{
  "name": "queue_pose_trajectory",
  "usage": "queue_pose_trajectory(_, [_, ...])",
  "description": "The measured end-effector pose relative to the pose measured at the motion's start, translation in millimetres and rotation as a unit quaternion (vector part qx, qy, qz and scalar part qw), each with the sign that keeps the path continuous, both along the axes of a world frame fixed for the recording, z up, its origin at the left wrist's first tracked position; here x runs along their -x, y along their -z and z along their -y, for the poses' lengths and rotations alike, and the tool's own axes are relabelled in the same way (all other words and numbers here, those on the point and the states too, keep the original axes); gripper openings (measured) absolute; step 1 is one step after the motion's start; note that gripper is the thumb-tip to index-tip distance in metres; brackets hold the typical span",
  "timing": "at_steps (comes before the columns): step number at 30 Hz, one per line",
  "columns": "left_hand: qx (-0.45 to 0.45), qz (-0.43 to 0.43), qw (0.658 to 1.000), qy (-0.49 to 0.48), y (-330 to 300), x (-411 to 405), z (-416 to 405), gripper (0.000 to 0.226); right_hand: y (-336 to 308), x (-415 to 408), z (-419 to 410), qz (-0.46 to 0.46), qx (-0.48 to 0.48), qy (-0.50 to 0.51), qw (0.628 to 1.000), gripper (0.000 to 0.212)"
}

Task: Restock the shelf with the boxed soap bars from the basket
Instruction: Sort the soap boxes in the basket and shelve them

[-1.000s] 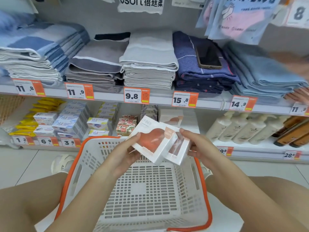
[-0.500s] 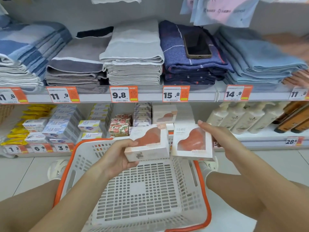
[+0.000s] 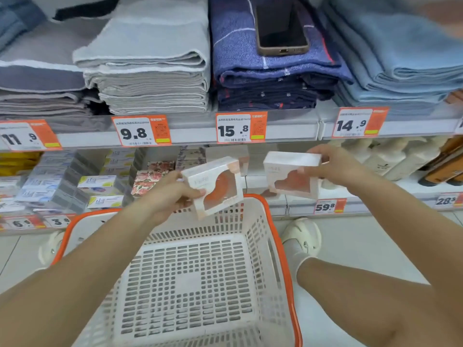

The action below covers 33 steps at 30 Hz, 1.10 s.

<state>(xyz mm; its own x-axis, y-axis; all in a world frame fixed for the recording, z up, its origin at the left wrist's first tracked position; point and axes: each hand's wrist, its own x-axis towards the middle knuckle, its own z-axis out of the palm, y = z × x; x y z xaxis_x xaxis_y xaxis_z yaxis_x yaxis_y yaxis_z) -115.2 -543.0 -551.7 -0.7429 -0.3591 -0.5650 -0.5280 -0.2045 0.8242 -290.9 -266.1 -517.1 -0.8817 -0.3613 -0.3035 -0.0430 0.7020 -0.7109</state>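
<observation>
My left hand (image 3: 170,194) grips a white soap box with an orange window (image 3: 215,186), held tilted above the far rim of the basket. My right hand (image 3: 335,169) holds a second boxed soap bar (image 3: 290,174) upright at the front of the lower shelf (image 3: 275,204), beside more of the same boxes that are partly hidden behind it. The white basket with an orange rim (image 3: 280,236) sits on the floor between my legs, and nothing shows inside it.
Small soap packs (image 3: 100,186) and floral boxes (image 3: 150,176) fill the lower shelf on the left, lotion bottles (image 3: 390,159) on the right. Folded towels (image 3: 155,71) stack on the upper shelf, with a phone (image 3: 280,26) lying on the navy pile.
Both hands moved forward and apart, away from the basket. The right box has reached the lower shelf front and the left box has risen over the basket's far rim.
</observation>
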Motion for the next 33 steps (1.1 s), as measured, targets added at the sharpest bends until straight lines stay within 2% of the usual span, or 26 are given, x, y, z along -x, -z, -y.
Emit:
queue_pose_trajectory(5, [0.14, -0.005, 0.99, 0.015, 22, 37, -7, 0.052, 23, 23, 18, -0.057, -0.102, -0.073, 0.991, 0.053])
queue_pose_trajectory(8, [0.268, 0.001, 0.963, 0.026, 35, 51, -9, 0.058, 42, 36, 19, -0.047, -0.079, -0.067, 0.994, 0.059])
queue_pose_trajectory(12, [0.335, 0.001, 0.941, 0.041, 41, 62, -11, 0.053, 64, 43, 12, -0.018, -0.025, -0.049, 0.998, 0.059])
queue_pose_trajectory(18, [0.35, 0.015, 0.936, 0.042, 48, 65, -11, 0.053, 82, 49, 6, 0.012, 0.013, -0.037, 0.999, 0.056])
queue_pose_trajectory(27, [0.383, 0.036, 0.922, 0.03, 48, 72, -18, 0.052, 93, 54, 19, 0.012, 0.019, -0.005, 1.0, 0.055])
queue_pose_trajectory(33, [0.357, 0.044, 0.932, 0.036, 56, 73, -19, 0.05, 96, 53, 19, 0.025, 0.036, -0.003, 0.999, 0.054])
